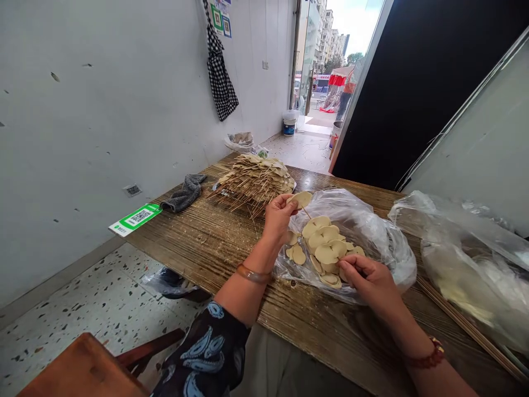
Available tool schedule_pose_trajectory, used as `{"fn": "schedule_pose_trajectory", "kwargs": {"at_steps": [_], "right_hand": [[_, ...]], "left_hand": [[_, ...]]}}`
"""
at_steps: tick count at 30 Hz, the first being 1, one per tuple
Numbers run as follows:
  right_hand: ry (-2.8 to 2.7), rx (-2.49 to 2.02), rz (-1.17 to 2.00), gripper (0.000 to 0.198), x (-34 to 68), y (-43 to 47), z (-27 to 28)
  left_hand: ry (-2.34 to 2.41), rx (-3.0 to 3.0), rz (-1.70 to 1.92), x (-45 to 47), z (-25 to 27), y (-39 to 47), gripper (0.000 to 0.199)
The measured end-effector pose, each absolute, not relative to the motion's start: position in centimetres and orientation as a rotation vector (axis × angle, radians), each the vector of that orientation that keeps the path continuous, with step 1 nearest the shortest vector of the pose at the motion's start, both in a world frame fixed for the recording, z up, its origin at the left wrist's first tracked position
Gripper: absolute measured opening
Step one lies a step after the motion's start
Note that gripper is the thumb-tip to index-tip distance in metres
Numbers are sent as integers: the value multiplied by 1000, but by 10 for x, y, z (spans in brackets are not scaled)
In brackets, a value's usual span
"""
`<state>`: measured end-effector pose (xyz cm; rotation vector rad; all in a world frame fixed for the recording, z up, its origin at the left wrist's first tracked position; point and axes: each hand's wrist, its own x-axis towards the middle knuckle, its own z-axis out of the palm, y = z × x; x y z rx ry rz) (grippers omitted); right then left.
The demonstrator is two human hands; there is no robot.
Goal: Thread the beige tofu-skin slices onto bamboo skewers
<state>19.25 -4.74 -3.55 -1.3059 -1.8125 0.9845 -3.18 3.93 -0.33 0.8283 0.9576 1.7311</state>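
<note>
My left hand (278,219) pinches a flat, round beige slice (303,198) between thumb and fingers, beside the upper tip of a thin wooden skewer (306,212). Whether the tip has pierced that slice I cannot tell. Several more overlapping slices (324,238) are threaded along the skewer. At its lower end, my right hand (370,280) is closed on the skewer, its thumb and index finger meeting there. Loose beige slices (296,254) lie under and around it on an opened clear plastic bag (384,242).
A tall pile of filled skewers (256,182) stands at the back of the wooden table (194,237). Left of it are a grey cloth (184,193) and a green QR card (138,219). Bare sticks (463,322) and another plastic bag (475,264) lie right. A stool (78,369) stands lower left.
</note>
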Motion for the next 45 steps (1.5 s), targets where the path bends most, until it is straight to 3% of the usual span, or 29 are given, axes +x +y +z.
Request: {"fn": "schedule_pose_trajectory", "kwargs": {"at_steps": [21, 32, 45], "right_hand": [[-1775, -1333, 953, 31, 189, -45, -32], [-1842, -1265, 852, 33, 191, -45, -34], [-1912, -1254, 871, 34, 194, -44, -34]], "left_hand": [[1081, 1137, 1700, -22, -1, 36, 14], [932, 730, 1582, -28, 1, 34, 27], [896, 550, 1509, -31, 6, 33, 17]]}}
